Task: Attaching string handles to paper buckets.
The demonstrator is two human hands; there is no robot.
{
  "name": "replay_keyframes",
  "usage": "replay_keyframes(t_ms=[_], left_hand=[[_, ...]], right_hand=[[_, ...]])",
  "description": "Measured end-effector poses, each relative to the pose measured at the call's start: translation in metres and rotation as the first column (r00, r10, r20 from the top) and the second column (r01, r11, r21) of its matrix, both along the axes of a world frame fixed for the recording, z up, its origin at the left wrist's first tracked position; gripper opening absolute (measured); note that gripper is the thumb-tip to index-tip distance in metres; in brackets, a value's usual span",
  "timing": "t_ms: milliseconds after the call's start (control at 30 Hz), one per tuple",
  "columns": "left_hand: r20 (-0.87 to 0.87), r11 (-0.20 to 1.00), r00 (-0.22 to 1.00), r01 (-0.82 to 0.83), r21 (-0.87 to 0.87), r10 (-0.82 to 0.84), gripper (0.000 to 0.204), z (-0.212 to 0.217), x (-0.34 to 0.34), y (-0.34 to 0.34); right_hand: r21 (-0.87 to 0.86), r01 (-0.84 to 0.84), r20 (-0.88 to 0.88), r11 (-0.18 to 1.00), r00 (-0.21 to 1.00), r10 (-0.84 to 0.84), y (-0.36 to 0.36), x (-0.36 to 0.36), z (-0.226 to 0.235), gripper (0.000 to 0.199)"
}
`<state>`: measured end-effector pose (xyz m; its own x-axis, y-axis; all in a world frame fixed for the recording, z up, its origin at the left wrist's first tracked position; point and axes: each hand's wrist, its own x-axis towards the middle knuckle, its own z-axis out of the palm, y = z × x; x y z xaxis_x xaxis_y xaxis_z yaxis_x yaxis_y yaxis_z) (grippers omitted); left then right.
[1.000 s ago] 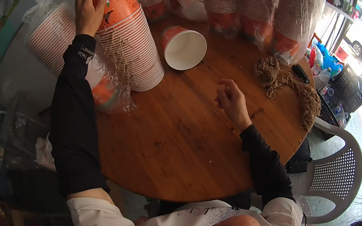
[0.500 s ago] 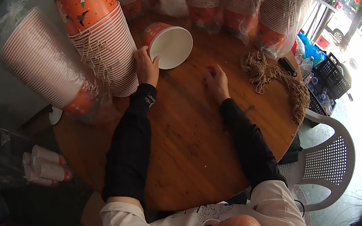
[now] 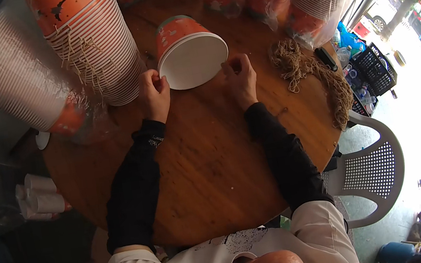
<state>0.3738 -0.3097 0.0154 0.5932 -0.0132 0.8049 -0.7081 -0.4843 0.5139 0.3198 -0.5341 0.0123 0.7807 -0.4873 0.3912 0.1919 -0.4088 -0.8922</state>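
A paper bucket (image 3: 189, 52) lies on its side on the round wooden worktop (image 3: 208, 154), directly between your two hands. Its white open mouth faces you and its orange base points away, so its long axis runs straight out from your chest. Your left hand (image 3: 153, 92) touches the rim on one side with curled fingers pinched at the edge; your right hand (image 3: 238, 76) sits just beside the opposite rim, fingers (image 3: 233, 65) bent, grasping nothing that shows. Both hands are equally near.
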Motion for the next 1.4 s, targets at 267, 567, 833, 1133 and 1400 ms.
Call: replay_keyframes(t_ms=[267,567,833,1133,1400], left_hand=[[0.0,0.999,0.999,-0.043,0.005,0.043,0.023,-0.003,-0.014,-0.001],[-0.013,0.998,1.0,-0.025,0.059,0.026,0.02,0.001,-0.029,-0.005],[-0.066,0.999,0.997,0.047,0.001,-0.047,0.017,-0.002,-0.024,-0.003],[-0.127,0.999,0.991,0.043,0.016,-0.041,0.019,-0.001,-0.024,-0.005],[-0.155,0.997,0.986,0.072,0.037,-0.065,0.02,-0.005,-0.024,-0.001]], right_hand=[[0.001,0.018,0.093,1.0,0.995,-0.018,0.008,-0.006,0.007,0.026],[-0.055,0.166,0.098,0.985,0.982,-0.16,0.003,-0.006,0.009,0.029],[0.218,0.013,0.258,0.976,0.964,-0.07,-0.002,0.0,0.001,0.022],[-0.052,0.044,0.138,0.998,0.99,-0.037,0.003,-0.005,0.008,0.021],[0.075,-0.012,0.029,0.997,1.0,0.01,0.001,-0.012,0.018,0.018]])
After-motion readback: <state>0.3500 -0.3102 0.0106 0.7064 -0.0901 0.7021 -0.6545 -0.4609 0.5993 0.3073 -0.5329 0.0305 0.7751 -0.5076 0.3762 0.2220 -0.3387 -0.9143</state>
